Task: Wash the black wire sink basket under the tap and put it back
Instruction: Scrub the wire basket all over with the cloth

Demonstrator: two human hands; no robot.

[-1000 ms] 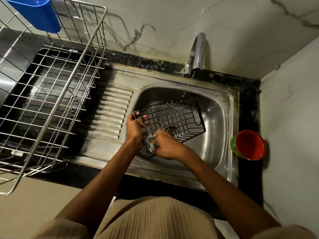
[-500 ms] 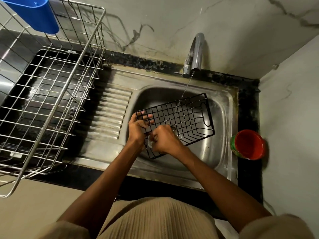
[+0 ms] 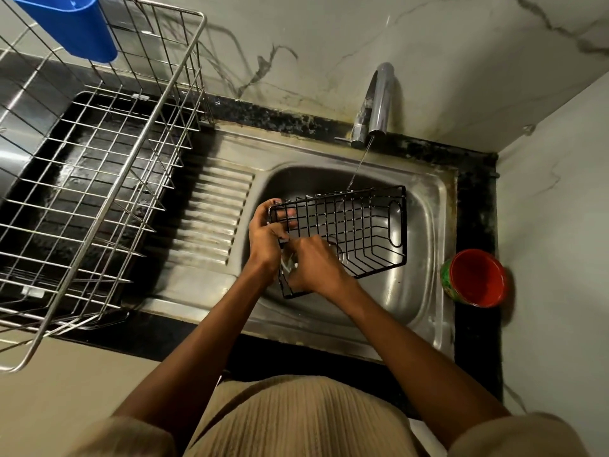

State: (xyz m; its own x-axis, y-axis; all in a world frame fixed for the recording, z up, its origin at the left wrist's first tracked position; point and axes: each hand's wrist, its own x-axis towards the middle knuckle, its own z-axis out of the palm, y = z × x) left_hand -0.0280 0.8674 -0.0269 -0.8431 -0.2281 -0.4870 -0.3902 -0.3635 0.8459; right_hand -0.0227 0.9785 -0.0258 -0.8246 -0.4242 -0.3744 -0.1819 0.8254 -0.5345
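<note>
While the left hand (image 3: 265, 237) grips its corner, the basket (image 3: 356, 232) extends rightward.

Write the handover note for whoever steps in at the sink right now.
Left hand grips the left end of the black wire basket, holding it tilted over the sink.
Right hand holds a small pale scrubber against the basket's near edge.
Tap is running; a thin stream hits the basket's far rim.
Done: basket is under water, scrubbing under way.
Left: finish scrubbing, rinse, put the basket back.
</note>
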